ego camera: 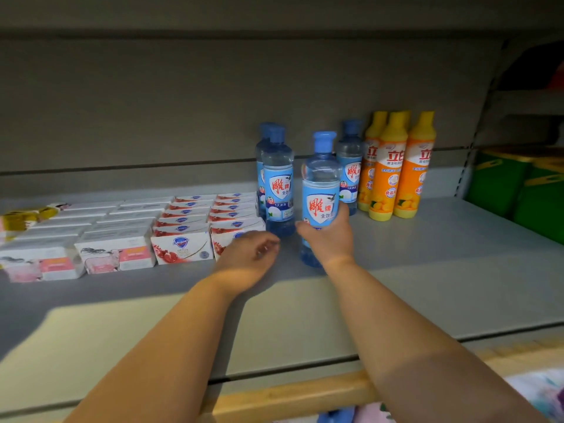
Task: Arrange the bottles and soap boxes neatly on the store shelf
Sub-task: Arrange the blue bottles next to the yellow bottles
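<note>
Head view, done so far: the soap boxes [183, 242] lie in tidy rows on the left of the shelf [427, 270]. The orange bottles [393, 169] stand grouped at the right rear.
Still to do: by my judgement the blue group is only half sorted. The held blue bottle [322, 190] needs a place in line with the standing blue bottles [278, 181].
Held blue bottle: upright, forward of the other blue ones and between them. I cannot tell whether its base rests on the shelf or is just above it.
Right grip [328, 236]: wrapped round the lower body of the held blue bottle from the near side.
Left grip [247, 257]: loosely curled and holding nothing, just in front of the nearest red-and-white soap box. Blur hides whether it touches the box.
Blue bottles: clear, rounded plastic with blue liquid, glossy wrap labels and ribbed blue caps.
Orange bottles: opaque, smooth plastic, tapering to yellow necks.
Soap boxes: flat printed cardboard with sharp edges, likely light and easy to slide.
Shelf: smooth grey sheet with a matte finish.
</note>
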{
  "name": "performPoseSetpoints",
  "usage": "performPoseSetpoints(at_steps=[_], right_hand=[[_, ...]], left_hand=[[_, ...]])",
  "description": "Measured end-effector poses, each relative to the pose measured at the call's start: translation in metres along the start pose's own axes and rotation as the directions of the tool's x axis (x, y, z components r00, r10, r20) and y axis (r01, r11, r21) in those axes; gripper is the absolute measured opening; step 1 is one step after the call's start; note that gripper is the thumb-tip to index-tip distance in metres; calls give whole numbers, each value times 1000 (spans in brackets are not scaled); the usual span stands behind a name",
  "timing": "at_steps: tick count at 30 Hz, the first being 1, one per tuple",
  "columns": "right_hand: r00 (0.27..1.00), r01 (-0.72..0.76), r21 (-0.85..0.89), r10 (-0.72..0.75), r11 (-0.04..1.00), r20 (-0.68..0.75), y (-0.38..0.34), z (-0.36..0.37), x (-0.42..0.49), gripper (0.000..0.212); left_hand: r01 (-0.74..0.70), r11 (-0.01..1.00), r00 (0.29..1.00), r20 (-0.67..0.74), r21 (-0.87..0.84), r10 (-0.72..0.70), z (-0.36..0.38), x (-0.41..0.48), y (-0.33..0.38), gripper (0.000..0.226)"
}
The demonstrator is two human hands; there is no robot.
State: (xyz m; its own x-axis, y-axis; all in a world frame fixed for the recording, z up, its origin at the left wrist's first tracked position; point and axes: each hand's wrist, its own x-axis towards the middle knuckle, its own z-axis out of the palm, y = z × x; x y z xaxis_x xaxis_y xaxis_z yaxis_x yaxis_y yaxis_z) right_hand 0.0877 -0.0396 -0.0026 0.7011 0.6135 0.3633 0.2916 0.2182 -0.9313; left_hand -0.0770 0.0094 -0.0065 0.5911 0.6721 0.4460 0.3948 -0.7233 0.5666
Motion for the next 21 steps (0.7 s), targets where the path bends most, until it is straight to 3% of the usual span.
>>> performPoseSetpoints(at_steps=[2,5,9,15,21], right_hand=[[998,19,-11,-20,1000,-61,6,-5,8,62],[989,61,-25,-63,998,-137,18,-13,22,59],[989,49,-80,-59,996,-137,27,-28,50,60],[973,-90,-246,33,965,-228,47,-47,94,71],[978,-81,-244,31,966,-205,62,-45,113,73]], left_hand=[[-65,980,989,142,191,37,5,0,-9,25],[-130,953,969,240,274,63,9,0,-9,29],[-103,954,971,238,281,35,10,2,-7,31],[-98,961,974,221,260,39,10,6,-12,27],[-125,964,979,189,234,81,13,7,-18,22]])
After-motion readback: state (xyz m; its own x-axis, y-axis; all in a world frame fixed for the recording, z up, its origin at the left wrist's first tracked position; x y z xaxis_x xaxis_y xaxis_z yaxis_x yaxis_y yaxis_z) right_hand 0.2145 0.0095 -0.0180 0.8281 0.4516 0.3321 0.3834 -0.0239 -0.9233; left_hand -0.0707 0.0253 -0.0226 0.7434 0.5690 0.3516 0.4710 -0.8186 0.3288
